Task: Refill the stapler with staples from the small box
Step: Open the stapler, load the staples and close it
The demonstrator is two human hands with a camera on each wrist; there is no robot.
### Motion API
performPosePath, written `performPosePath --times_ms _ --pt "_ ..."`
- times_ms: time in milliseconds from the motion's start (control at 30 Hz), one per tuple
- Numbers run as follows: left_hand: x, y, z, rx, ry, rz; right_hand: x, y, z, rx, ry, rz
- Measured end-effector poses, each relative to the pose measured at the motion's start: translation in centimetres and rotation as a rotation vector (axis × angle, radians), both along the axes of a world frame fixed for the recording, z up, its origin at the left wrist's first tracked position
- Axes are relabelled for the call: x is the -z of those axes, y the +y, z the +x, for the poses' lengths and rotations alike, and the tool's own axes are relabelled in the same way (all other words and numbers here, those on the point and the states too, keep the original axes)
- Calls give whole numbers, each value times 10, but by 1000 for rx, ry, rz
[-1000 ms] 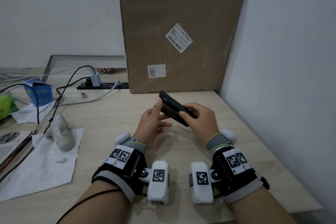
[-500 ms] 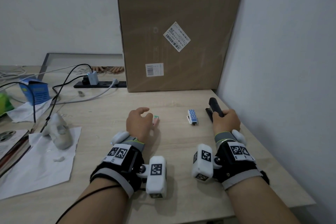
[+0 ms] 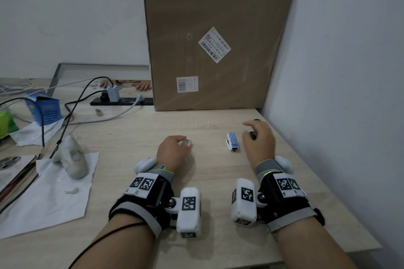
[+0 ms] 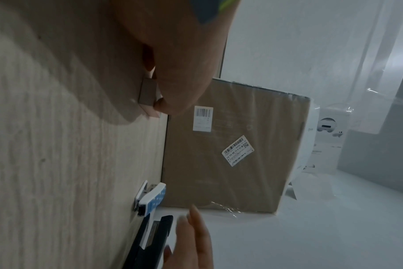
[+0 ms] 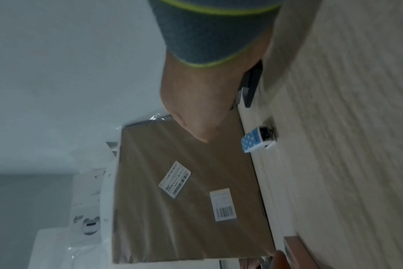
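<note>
A black stapler (image 3: 253,135) lies on the desk near the right wall, mostly hidden under my right hand (image 3: 259,137). That hand hovers over it with fingers spread, holding nothing. In the left wrist view the black stapler (image 4: 150,242) lies flat beside those fingers (image 4: 196,234). A small blue polka-dot stapler (image 3: 232,141) stands between my hands. My left hand (image 3: 175,148) curls over the small staple box (image 3: 188,142) on the desk; its thumb and fingers pinch the box (image 4: 147,94).
A tall cardboard carton (image 3: 218,39) leans against the back wall. At the left are a power strip (image 3: 122,101) with cables, a blue box (image 3: 44,109), a white object (image 3: 72,157) on paper, and books. The desk's right edge meets the wall.
A second ago both hands held the black stapler in the air. The right hand laid it down at the right and has now let go; the left hand dropped onto the small box.
</note>
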State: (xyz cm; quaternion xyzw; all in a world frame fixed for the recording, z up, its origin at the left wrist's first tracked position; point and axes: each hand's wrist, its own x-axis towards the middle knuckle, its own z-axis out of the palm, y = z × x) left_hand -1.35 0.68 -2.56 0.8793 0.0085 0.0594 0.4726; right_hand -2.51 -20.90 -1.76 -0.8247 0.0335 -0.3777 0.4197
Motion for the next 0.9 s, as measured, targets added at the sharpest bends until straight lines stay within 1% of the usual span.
performPosePath --times_ms 33,67,100,133,167,300,367,433,500,700,900 --pt "0 1 0 5 0 12 1 5 -1 -131 61 -61" --pt "0 1 0 9 0 26 4 8 -1 -242 159 -120" --pt "0 2 1 15 -4 38 7 10 0 -317 269 -177" --pt "0 3 1 23 -3 45 11 11 1 -354 353 -222" --pt "-1 3 1 35 -2 47 13 10 3 -361 395 -255" --pt "-2 7 1 146 67 66 16 4 6 -327 387 -293" --pt "-4 9 -1 196 81 116 17 4 7 -307 374 -263" --pt "-5 8 0 227 59 174 19 3 8 -281 354 -216" --pt "-5 7 1 241 33 184 19 3 8 -291 348 -204" --pt "1 -2 9 271 -39 160 19 4 7 -347 388 -251" --pt "5 -5 14 265 -58 195 20 5 7 -360 388 -235"
